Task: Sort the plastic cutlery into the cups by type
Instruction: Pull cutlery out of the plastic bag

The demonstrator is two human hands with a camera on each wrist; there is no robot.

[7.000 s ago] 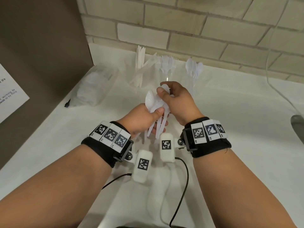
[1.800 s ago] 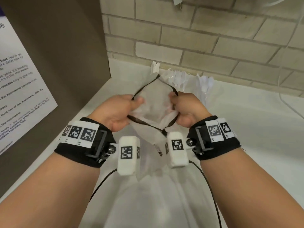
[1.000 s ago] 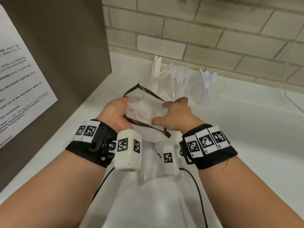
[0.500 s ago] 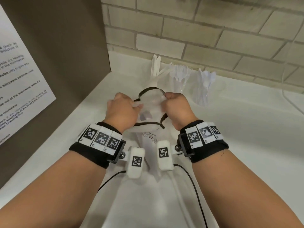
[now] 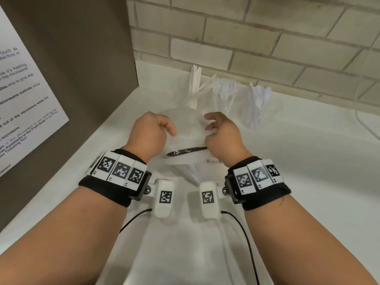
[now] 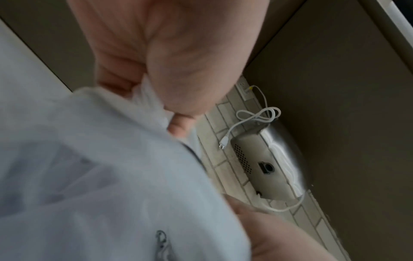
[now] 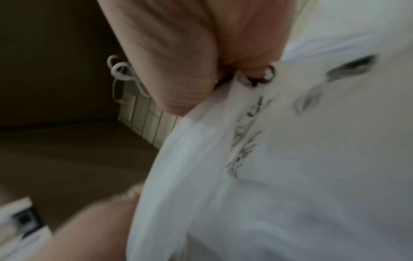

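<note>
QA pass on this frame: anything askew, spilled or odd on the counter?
Nothing spilled. One oddity: in the leftmost cup, a few knives splay sideways toward the forks while the rest stand upright. Both hands, left and right, grip a translucent zip bag, not cutlery.

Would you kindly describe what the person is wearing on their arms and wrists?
Both forearms are bare, without sleeves. Each wrist carries a black fabric band topped with white square tiles printed with black-and-white markers. A white, rounded camera pod with its own marker hangs off each band, trailing a thin black cable.
</note>
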